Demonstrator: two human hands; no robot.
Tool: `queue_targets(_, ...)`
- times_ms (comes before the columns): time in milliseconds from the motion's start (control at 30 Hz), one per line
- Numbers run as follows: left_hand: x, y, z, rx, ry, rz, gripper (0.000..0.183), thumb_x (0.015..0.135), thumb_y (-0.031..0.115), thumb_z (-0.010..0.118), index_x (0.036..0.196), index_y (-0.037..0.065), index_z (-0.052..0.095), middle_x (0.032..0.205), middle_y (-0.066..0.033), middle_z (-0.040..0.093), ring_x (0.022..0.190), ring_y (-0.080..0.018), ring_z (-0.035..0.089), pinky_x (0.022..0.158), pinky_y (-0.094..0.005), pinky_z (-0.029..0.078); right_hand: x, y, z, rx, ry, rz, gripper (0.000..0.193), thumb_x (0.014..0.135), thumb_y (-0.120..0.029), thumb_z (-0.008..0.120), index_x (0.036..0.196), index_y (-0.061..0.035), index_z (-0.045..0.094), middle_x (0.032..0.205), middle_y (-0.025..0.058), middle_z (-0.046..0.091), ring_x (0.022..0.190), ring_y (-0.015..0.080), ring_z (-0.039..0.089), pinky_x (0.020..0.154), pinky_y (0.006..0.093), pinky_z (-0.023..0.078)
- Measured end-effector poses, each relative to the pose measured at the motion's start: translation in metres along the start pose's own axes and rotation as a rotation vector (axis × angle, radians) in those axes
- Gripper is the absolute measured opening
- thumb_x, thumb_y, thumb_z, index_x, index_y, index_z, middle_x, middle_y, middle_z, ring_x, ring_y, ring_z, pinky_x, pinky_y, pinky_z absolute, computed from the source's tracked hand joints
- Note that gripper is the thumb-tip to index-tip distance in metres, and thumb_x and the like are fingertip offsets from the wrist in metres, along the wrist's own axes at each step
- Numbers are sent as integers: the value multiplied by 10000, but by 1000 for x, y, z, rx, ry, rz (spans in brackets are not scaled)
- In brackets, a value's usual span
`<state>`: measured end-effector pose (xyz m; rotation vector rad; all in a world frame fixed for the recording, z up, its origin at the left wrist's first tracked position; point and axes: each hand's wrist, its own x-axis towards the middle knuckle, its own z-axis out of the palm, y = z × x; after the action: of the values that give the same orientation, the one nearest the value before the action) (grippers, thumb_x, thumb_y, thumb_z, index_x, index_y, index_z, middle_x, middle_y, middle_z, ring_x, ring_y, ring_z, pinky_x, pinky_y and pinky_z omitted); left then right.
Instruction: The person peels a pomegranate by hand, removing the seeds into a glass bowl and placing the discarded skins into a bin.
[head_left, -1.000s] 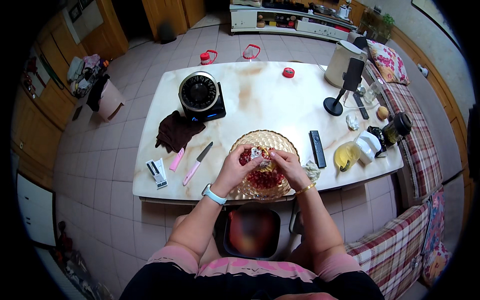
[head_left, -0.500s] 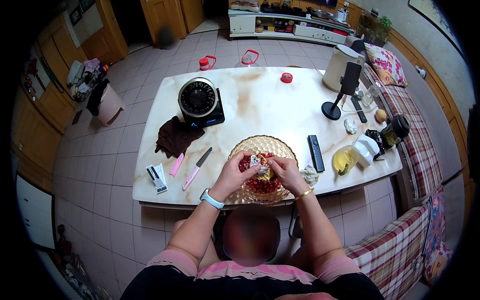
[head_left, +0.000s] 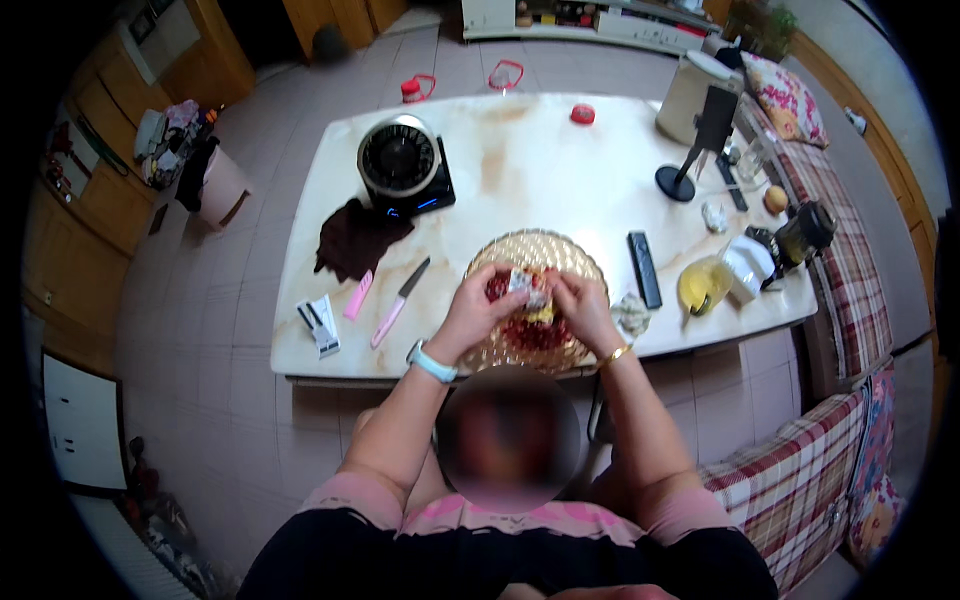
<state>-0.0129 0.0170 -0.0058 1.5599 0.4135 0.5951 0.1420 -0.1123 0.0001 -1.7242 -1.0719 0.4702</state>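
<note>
In the middle of the frame, the left hand [head_left: 482, 308] and the right hand [head_left: 583, 305] held together one fruit piece [head_left: 530, 288] above the gold plate [head_left: 525, 247]. The left fingers were bent around its left side, and the right fingers were narrow, pinched at its right edge. The whitish side of the fruit piece was turned up to the camera, and a yellow part showed toward the lower edge of the frame. Its long axis I could not tell, because fingers covered both sides and the view was blurred. Red seeds [head_left: 533, 335] lay on the plate. At left of it, a knife [head_left: 402, 302] lay on the table [head_left: 550, 190], its blade pointing to the upper right
</note>
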Motion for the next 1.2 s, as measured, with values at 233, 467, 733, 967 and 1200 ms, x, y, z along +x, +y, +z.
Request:
queue_targets(233,6,-3,-1,-42,-11,-3,473,895,244,773,1222,-25,563,1077,-56,660,981,-101,606,879,-268,512,8,28,10,392,-7,98,268,1024,-185,567,1080,48,688,827,19,687,737,68,570,662,240,466)
queue_targets(467,5,-4,3,-197,0,-50,467,913,260,752,1223,-36,566,1080,-77,663,978,-113,614,865,-269,526,1,12,13,608,-25,201,260,1046,-165,526,1117,47,659,925,21,687,830,80,610,738,254,508)
queue_targets(733,7,-14,7,-179,51,-52,431,926,245,740,1212,-30,571,1074,-79,665,969,-114,618,852,-269,531,9,2,8,54,275,-122,174,865,-35,697,1036,-34,665,871,99,655,788,197,637,729,311,511)
queue_targets(967,5,-7,9,-128,72,-24,414,912,232,755,1190,-19,579,1070,-78,669,969,-124,623,863,-283,528,7,-1,-3,-94,195,-278,109,835,12,660,935,-19,692,835,123,624,757,277,611,697,363,500)
queue_targets(1200,5,-17,7,95,143,99,415,886,203,772,1185,-8,577,1051,-86,675,960,-140,641,868,-287,525,7,-1,2,7,176,-115,81,866,-43,674,930,-13,716,860,124,642,756,250,644,693,345,521)
